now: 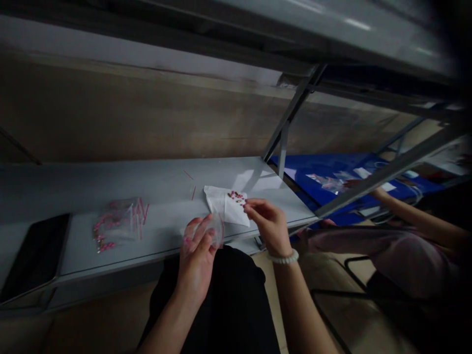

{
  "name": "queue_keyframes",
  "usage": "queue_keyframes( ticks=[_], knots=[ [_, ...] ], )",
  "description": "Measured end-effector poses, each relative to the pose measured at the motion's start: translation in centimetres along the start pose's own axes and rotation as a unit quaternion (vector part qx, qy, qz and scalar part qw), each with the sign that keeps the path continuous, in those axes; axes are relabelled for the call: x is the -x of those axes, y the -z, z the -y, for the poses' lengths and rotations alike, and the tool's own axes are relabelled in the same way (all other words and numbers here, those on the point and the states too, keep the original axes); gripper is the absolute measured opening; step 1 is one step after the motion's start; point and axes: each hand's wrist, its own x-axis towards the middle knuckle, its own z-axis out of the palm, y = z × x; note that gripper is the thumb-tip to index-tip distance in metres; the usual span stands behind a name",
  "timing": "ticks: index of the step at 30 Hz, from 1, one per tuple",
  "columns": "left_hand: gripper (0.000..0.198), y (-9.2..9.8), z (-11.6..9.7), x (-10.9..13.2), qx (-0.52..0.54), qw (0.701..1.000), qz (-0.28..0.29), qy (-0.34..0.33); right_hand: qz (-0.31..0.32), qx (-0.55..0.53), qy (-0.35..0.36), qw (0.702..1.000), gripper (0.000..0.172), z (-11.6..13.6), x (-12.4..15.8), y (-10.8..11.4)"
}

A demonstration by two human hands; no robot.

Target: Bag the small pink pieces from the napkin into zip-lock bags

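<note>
Two bare hands are positioned over the front edge of a grey work surface (162, 179), apart from each other. The left hand (197, 246) is curled around a clear plastic bag (220, 230), with the thumb and fingers clamped on it. The right hand (269, 221), fitted with a pale beaded bracelet (283, 257) at the wrist, is at the right edge of a white sheet (225, 209). Its thumb and index fingertips are brought together in a pinch beside the small pink and gold-coloured beads (236, 195); whether a bead sits between the fingertips cannot be told. The beads lie in a loose group on the upper right part of the sheet, which rests on the work surface just beyond the hands. Two thin red strips (193, 192) lie to the left of the sheet. Farther left, a cluster of clear bags with red edges (118, 221) lies flat, with pink pieces visible in it. A dark flat panel (35, 253) occupies the left end. To the right, past a metal support (283, 147), a co-worker's hand (352, 184) reaches over a blue surface (324, 164), near clear packets (330, 183)
</note>
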Motion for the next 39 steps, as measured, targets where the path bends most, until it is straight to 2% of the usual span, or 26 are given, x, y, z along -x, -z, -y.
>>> queue_keyframes(
  ticks=[2, 4, 9, 15, 23, 25, 26, 29, 30, 34, 37, 39],
  knots=[
    [0.039, 0.0, 0.0, 0.1, -0.011, 1.000, 0.003, -0.011, 0.038, -0.044, -0.015, 0.998, 0.014, 2.3, 2.9, -1.8],
    [0.040, -0.1, 0.0, 0.2, -0.017, 0.999, 0.010, -0.026, 0.049, -0.071, -0.017, 0.996, 0.009, 4.0, 4.6, -3.2],
    [0.041, 0.0, -0.1, 0.4, -0.017, 0.998, 0.031, -0.042, 0.071, -0.080, 0.029, 0.994, 0.004, 5.2, 4.9, -4.6],
    [0.040, -0.1, -0.2, 0.5, 0.001, 0.999, 0.041, -0.027, 0.105, -0.026, 0.057, 0.993, 0.005, 5.7, 4.6, -4.4],
    [0.042, 0.0, -0.4, 0.2, 0.035, 0.998, 0.046, -0.007, 0.158, 0.058, 0.101, 0.981, 0.012, 7.7, 4.3, -4.4],
    [0.041, 0.1, -0.5, 0.1, 0.040, 0.998, 0.040, 0.002, 0.126, 0.050, 0.104, 0.985, 0.011, 8.0, 3.9, -3.5],
    [0.040, 0.1, -0.5, 0.1, 0.041, 0.998, 0.036, 0.006, 0.090, 0.050, 0.110, 0.989, 0.011, 7.9, 3.6, -2.9],
    [0.041, 0.3, -0.6, 0.0, 0.047, 0.998, 0.027, 0.014, -0.039, 0.107, 0.123, 0.986, 0.012, 6.5, 2.0, -0.3],
    [0.041, 0.3, -0.6, 0.0, 0.050, 0.998, 0.025, 0.016, -0.060, 0.146, 0.118, 0.980, 0.014, 5.5, 1.3, 0.5],
    [0.042, 0.4, -0.5, 0.0, 0.052, 0.998, 0.019, 0.023, -0.070, 0.304, 0.073, 0.947, 0.025, -0.3, -1.5, 2.1],
    [0.041, 0.4, -0.4, 0.0, 0.051, 0.998, 0.023, 0.026, -0.062, 0.369, 0.056, 0.926, 0.026, -4.5, -2.6, 1.6],
    [0.041, 0.5, -0.3, 0.0, 0.054, 0.998, 0.026, 0.027, -0.055, 0.392, 0.050, 0.917, 0.026, -6.3, -2.9, 1.1]
  ],
)
